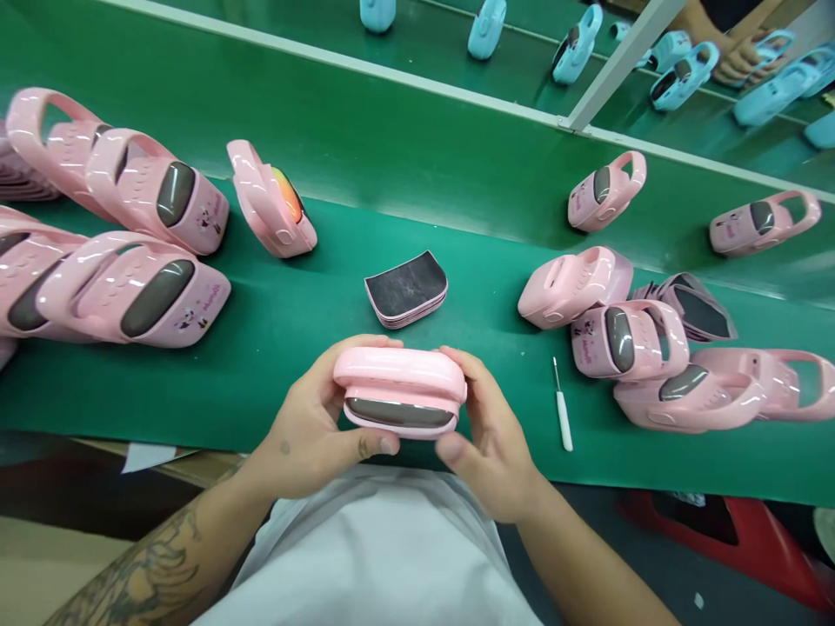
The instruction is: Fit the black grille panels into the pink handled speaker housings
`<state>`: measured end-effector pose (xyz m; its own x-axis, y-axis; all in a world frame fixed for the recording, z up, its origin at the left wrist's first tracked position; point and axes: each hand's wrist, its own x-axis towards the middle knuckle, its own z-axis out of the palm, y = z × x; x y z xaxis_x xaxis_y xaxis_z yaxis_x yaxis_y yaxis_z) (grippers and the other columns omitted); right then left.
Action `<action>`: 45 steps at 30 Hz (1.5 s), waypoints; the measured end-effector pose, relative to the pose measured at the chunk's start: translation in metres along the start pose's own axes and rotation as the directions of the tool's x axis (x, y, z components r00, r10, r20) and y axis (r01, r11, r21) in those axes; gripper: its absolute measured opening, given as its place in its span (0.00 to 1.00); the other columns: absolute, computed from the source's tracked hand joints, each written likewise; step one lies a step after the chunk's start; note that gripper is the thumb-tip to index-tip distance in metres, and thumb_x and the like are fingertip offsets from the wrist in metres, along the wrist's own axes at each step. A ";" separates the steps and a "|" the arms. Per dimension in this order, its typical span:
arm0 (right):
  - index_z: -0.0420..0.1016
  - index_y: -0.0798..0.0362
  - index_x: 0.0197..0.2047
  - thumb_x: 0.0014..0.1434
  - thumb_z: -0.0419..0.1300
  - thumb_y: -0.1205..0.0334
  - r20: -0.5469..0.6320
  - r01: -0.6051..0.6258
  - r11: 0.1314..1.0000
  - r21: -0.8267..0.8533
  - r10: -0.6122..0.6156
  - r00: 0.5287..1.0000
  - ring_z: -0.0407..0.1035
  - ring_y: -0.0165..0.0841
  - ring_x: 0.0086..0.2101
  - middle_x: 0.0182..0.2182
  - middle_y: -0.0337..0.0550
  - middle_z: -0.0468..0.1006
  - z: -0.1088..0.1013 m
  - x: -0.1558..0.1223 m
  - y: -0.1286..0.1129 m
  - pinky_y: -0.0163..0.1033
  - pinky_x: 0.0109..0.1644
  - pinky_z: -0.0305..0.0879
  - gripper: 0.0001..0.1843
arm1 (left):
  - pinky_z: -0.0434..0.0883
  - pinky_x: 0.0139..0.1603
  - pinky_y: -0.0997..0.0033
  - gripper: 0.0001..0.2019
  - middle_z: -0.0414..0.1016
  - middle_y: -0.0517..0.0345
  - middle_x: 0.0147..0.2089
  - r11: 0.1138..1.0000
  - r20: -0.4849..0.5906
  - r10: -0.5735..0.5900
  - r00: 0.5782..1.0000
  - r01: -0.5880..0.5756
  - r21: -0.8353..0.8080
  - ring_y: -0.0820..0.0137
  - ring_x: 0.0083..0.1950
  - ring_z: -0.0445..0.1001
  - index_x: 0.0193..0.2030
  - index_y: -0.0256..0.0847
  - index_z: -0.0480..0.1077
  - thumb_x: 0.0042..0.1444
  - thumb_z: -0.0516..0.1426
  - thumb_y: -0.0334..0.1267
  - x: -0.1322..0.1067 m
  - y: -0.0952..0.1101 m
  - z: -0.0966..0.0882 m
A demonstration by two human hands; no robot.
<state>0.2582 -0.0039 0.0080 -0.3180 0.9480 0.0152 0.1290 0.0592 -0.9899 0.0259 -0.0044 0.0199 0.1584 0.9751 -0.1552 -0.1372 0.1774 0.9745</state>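
Note:
My left hand (313,417) and my right hand (483,435) grip a pink plastic case (399,382) from either side, its grey oval window facing me. Just beyond them, a flat pink shell with a dark grey top (405,289) lies on the green conveyor belt (293,391). A white-handled seam ripper (563,416) rests to the right of my right hand. Several pink handled cases with cartoon mouse prints (134,291) are grouped at the left, and more (630,341) are at the right.
A white rail (339,59) runs along the belt's far side, beyond a green panel holding more pink cases. Several light blue cases (577,43) sit on a farther belt, near a co-worker's hand (740,56). A red stool (711,530) stands below the near edge.

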 end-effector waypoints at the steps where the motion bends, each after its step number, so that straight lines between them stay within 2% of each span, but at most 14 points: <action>1: 0.63 0.46 0.74 0.67 0.58 0.29 -0.027 0.005 1.000 0.028 -0.004 1.000 0.68 0.50 0.67 0.69 0.56 0.70 0.002 0.002 0.003 0.58 0.67 0.70 0.43 | 0.80 0.55 0.64 0.41 0.77 0.45 0.66 1.000 -0.029 0.000 1.000 0.000 0.027 0.51 0.61 0.79 0.67 0.46 0.72 0.46 0.78 0.38 -0.001 -0.002 0.003; 4: 0.73 0.49 0.66 0.71 0.40 0.26 -0.276 0.030 0.995 0.098 -0.002 0.961 0.73 0.50 0.61 0.63 0.55 0.77 0.015 0.012 0.015 0.58 0.62 0.73 0.43 | 0.75 0.65 0.59 0.43 0.72 0.46 0.71 0.989 -0.069 0.070 0.995 -0.060 0.135 0.50 0.68 0.74 0.70 0.48 0.70 0.47 0.78 0.40 -0.001 -0.010 0.017; 6: 0.79 0.50 0.56 0.73 0.37 0.29 -0.437 0.083 0.990 0.113 -0.025 0.899 0.77 0.49 0.55 0.54 0.54 0.81 0.024 0.021 0.023 0.58 0.59 0.74 0.41 | 0.69 0.72 0.55 0.45 0.69 0.44 0.74 0.976 -0.036 0.179 0.983 -0.173 0.135 0.49 0.72 0.69 0.75 0.48 0.64 0.52 0.75 0.47 0.002 -0.015 0.028; 8: 0.80 0.50 0.51 0.73 0.36 0.30 -0.507 0.118 0.984 0.130 -0.036 0.861 0.78 0.49 0.52 0.50 0.54 0.83 0.030 0.030 0.026 0.58 0.56 0.75 0.41 | 0.69 0.71 0.52 0.40 0.70 0.42 0.73 0.965 -0.109 0.262 0.959 -0.260 0.034 0.50 0.70 0.71 0.76 0.46 0.64 0.61 0.65 0.60 0.010 -0.020 0.039; 11: 0.79 0.51 0.55 0.71 0.32 0.27 -0.501 0.116 0.987 0.109 -0.046 0.864 0.79 0.52 0.51 0.50 0.56 0.83 0.034 0.042 0.023 0.59 0.55 0.75 0.46 | 0.75 0.57 0.56 0.38 0.80 0.43 0.55 0.953 -0.410 0.223 0.885 -0.286 -0.100 0.54 0.54 0.78 0.56 0.40 0.79 0.68 0.46 0.72 0.029 -0.023 0.052; 14: 0.79 0.50 0.55 0.70 0.31 0.25 -0.468 0.166 0.986 -0.013 -0.152 0.871 0.78 0.53 0.53 0.51 0.56 0.82 0.035 0.051 0.018 0.61 0.56 0.75 0.48 | 0.74 0.48 0.57 0.41 0.80 0.45 0.40 0.948 -0.548 0.205 0.811 -0.303 -0.094 0.55 0.46 0.79 0.39 0.39 0.83 0.68 0.42 0.73 0.048 -0.023 0.054; 17: 0.79 0.48 0.52 0.72 0.36 0.28 -0.477 0.262 0.960 -0.096 -0.275 0.835 0.77 0.51 0.52 0.49 0.54 0.81 0.037 0.055 0.015 0.60 0.55 0.74 0.41 | 0.72 0.46 0.57 0.42 0.81 0.46 0.38 0.951 -0.520 0.235 0.822 -0.304 -0.052 0.56 0.43 0.78 0.37 0.40 0.84 0.67 0.42 0.73 0.056 -0.019 0.048; 21: 0.79 0.48 0.48 0.71 0.39 0.28 -0.527 0.304 0.942 -0.142 -0.332 0.782 0.76 0.51 0.49 0.45 0.53 0.80 0.041 0.055 0.016 0.61 0.54 0.73 0.39 | 0.71 0.48 0.57 0.41 0.80 0.45 0.40 0.943 -0.436 0.308 0.846 -0.331 0.024 0.56 0.44 0.77 0.38 0.40 0.85 0.70 0.41 0.71 0.054 -0.016 0.043; 27: 0.82 0.46 0.46 0.73 0.42 0.34 -0.559 0.283 0.946 -0.157 -0.321 0.764 0.76 0.51 0.46 0.41 0.52 0.81 0.039 0.045 0.013 0.62 0.52 0.71 0.33 | 0.69 0.46 0.56 0.38 0.78 0.46 0.38 0.915 -0.467 0.368 0.804 -0.401 0.030 0.57 0.41 0.76 0.36 0.42 0.84 0.70 0.43 0.69 0.048 -0.023 0.050; 30: 0.84 0.46 0.44 0.74 0.44 0.36 -0.564 0.240 0.966 -0.094 -0.251 0.787 0.76 0.50 0.44 0.40 0.51 0.82 0.039 0.041 0.011 0.60 0.50 0.71 0.32 | 0.70 0.45 0.56 0.38 0.77 0.47 0.37 0.933 -0.503 0.305 0.808 -0.360 -0.013 0.57 0.41 0.76 0.36 0.42 0.83 0.69 0.44 0.69 0.041 -0.023 0.055; 35: 0.83 0.48 0.41 0.78 0.37 0.43 -0.560 0.136 0.986 0.094 -0.061 0.826 0.78 0.44 0.43 0.38 0.49 0.82 0.038 0.041 0.009 0.53 0.47 0.74 0.36 | 0.72 0.43 0.59 0.36 0.76 0.50 0.35 0.957 -0.555 0.155 0.817 -0.264 -0.121 0.58 0.40 0.75 0.34 0.42 0.83 0.66 0.48 0.71 0.034 -0.017 0.059; 39: 0.84 0.47 0.37 0.77 0.30 0.42 -0.515 0.115 0.965 0.237 0.025 0.857 0.79 0.42 0.39 0.35 0.48 0.81 0.030 0.036 0.000 0.50 0.43 0.76 0.43 | 0.75 0.42 0.59 0.36 0.81 0.48 0.33 0.949 -0.496 -0.024 0.868 -0.137 -0.285 0.56 0.40 0.79 0.30 0.39 0.83 0.65 0.49 0.68 0.037 -0.008 0.055; 42: 0.87 0.46 0.42 0.75 0.30 0.37 -0.400 0.080 0.944 0.320 0.058 0.914 0.80 0.45 0.46 0.43 0.49 0.83 0.024 0.028 -0.008 0.53 0.50 0.77 0.44 | 0.78 0.43 0.56 0.34 0.81 0.47 0.29 0.900 -0.445 -0.206 0.871 -0.009 -0.435 0.52 0.40 0.83 0.29 0.38 0.81 0.63 0.51 0.68 0.040 -0.001 0.050; 45: 0.85 0.45 0.52 0.73 0.31 0.31 -0.340 0.052 0.952 0.303 0.057 0.939 0.77 0.49 0.55 0.52 0.50 0.82 0.023 0.021 -0.012 0.58 0.60 0.74 0.45 | 0.80 0.46 0.53 0.32 0.80 0.47 0.27 0.868 -0.429 -0.245 0.869 0.000 -0.496 0.49 0.42 0.84 0.27 0.39 0.78 0.61 0.53 0.67 0.042 0.005 0.048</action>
<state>0.2283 0.0077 0.0168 0.0282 0.9996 0.0059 -0.1780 0.0108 -0.9840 0.0789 0.0313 0.0258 -0.2482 0.8613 -0.4434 -0.6040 0.2202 0.7659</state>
